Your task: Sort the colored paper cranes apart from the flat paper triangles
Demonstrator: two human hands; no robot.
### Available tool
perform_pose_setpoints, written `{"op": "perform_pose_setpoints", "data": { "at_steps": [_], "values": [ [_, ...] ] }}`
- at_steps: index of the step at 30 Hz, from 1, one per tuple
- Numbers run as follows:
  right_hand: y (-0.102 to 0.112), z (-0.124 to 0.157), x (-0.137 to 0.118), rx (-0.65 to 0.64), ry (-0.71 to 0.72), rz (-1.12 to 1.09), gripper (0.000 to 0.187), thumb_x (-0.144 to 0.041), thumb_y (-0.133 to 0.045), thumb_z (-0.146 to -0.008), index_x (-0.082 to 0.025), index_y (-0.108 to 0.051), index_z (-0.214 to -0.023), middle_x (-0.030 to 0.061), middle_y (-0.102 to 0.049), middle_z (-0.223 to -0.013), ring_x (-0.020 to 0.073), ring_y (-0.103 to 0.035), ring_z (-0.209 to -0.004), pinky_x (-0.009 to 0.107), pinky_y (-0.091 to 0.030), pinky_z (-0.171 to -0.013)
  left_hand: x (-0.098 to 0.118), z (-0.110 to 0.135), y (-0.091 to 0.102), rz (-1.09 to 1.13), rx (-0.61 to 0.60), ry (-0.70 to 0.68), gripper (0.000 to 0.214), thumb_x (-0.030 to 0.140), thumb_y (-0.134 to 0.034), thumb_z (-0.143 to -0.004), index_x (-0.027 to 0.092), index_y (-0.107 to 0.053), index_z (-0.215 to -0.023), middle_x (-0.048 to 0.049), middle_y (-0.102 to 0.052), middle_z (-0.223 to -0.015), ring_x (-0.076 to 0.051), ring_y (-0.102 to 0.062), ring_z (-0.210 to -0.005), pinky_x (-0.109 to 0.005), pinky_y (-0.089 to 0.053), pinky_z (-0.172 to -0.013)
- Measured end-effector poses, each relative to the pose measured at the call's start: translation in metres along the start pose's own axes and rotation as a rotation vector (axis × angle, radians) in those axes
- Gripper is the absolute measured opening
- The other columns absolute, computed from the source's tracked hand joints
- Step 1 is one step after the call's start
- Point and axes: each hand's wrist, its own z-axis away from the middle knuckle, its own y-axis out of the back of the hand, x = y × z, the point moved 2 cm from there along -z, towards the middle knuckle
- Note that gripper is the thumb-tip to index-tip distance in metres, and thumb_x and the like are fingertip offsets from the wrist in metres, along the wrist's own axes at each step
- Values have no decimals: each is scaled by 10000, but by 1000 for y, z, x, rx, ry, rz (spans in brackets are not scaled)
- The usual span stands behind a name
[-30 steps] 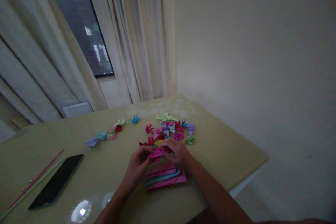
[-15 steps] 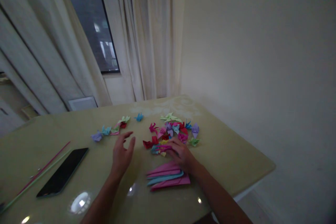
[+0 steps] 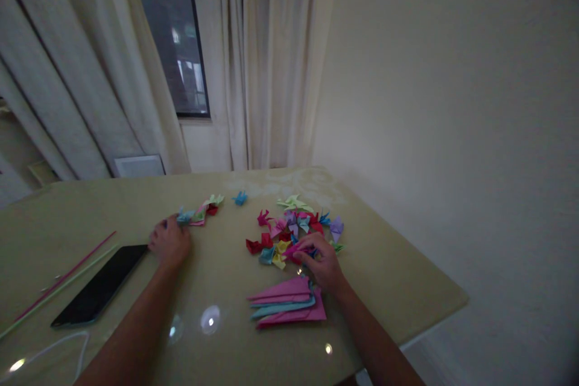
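My right hand pinches a magenta folded paper crane between thumb and fingers, at the front of a pile of coloured paper cranes. Beside its fingers lie a yellow crane and a light blue crane. Below this hand is a stack of flat folded paper strips in pink and blue. My left hand is curled down on the table at the left end of a short row of cranes, covering the purple one. A light blue crane touches its fingertips.
A black phone lies left of my left hand, with a pink stick and a green stick alongside. A lone blue crane sits farther back. The table's right edge runs near the wall.
My left hand has moved left and down from open air onto the purple crane, its fingers curling in. My right hand has shifted slightly right, still pinching the magenta crane.
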Motion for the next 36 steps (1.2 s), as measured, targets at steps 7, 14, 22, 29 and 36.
{"op": "perform_pose_setpoints", "data": {
  "at_steps": [7, 14, 22, 29, 36],
  "values": [
    [-2, -8, 6, 118, -117, 55, 246, -451, -782, -880, -229, -705, -953, 32, -708, -853, 202, -663, -767, 310, -539, -710, 1, -13, -19, -38, -178, -314, 476, 383, -491, -953, 89, -624, -1304, -226, -695, -1219, -367, -646, -1159, -468, -471, -1064],
    [-44, -82, -13, -168, 63, 138, 157, -281, -666, -962, -213, -713, -1096, 47, -721, -985, 189, -656, -847, 313, -526, -815, 11, -4, -35, 98, -293, -618, 500, 476, -503, -943, 157, -642, -1302, -171, -710, -1247, -345, -640, -1180, -449, -493, -1059],
    [-110, -124, 0, -433, 115, 379, 272, -156, -690, -846, -187, -671, -1116, 61, -719, -1040, 203, -647, -892, 287, -479, -798, 1, -10, -38, 179, -246, -665, 429, 305, -542, -884, 208, -694, -1273, -145, -706, -1220, -319, -641, -1162, -448, -509, -1056],
    [-119, -122, 19, -577, 134, 590, 194, -370, -695, -974, -195, -725, -1051, 76, -757, -918, 238, -682, -865, 339, -450, -823, 10, -5, -28, 242, -265, -680, 359, 391, -500, -961, 232, -777, -1124, -125, -713, -1115, -291, -649, -1084, -418, -510, -1022],
    [-91, -139, 17, -397, 89, 461, 599, -462, -779, -916, -145, -606, -1394, 156, -701, -1263, 275, -656, -1127, 394, -469, -995, 48, -6, 4, 394, -234, -561, 404, 559, -594, -893, 228, -816, -959, -80, -755, -992, -226, -675, -842, -334, -556, -804]
  ]
}}
